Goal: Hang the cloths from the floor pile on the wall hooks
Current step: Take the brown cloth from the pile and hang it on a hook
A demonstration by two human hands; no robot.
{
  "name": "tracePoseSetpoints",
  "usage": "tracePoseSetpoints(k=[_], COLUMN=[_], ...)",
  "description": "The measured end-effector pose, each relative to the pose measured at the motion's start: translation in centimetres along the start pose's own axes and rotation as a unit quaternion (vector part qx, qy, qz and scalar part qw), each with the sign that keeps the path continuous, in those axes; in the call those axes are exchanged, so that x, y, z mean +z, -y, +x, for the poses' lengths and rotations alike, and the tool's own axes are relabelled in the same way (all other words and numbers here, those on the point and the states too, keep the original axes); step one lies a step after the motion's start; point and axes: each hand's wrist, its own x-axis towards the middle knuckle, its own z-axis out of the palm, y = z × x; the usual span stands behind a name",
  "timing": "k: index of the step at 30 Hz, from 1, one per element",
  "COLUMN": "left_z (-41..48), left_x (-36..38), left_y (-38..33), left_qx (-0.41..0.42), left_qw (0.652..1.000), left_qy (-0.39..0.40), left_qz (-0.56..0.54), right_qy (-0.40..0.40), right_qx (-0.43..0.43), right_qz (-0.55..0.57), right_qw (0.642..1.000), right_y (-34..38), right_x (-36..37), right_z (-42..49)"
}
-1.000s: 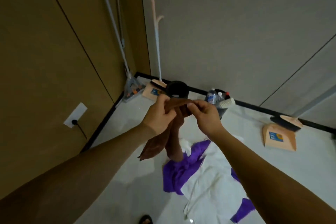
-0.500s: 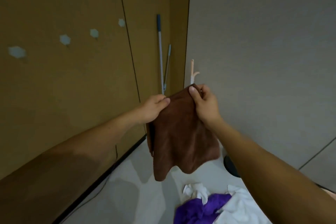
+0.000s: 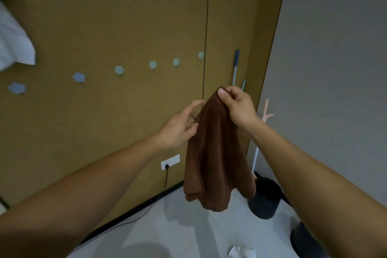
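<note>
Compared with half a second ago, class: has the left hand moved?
Yes: left hand shifted leftward, from right of the wall seam to left of it.

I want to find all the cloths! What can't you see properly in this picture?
Head view:
- Floor pile: cut off by the bottom edge; only a white scrap shows.
- White cloth: cut off by the left edge; its hook unseen.
- Left hand: blurred; whether it grips the brown cloth is unclear.

utility room corner, wall hooks [image 3: 153, 64] (pale blue), mop handle [image 3: 236, 66]
</note>
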Motion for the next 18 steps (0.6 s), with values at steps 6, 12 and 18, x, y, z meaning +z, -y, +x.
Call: tracePoseSetpoints(k=[6, 12, 18], left_z=[-1.8, -1.8, -2.6], left_x=[-1.8, -5.4, -9.9], left_y=[0.2, -0.2, 0.7], left_qx=[-0.062, -0.07, -0.032], left_qw=[0.995, 0.983, 0.963], left_qy=[-0.042, -0.083, -0.159], left_qz=[-0.069, -0.147, -0.215], right_qy=[0.065, 0.149, 0.155], right_qx=[-0.037, -0.052, -0.031], right_qz=[-0.018, -0.007, 0.048], right_qw=[0.997, 0.987, 0.986], right_y=[3.6, 4.9, 6.5], right_x=[3.8, 7.2, 11.5], right_z=[0.5, 0.9, 0.9])
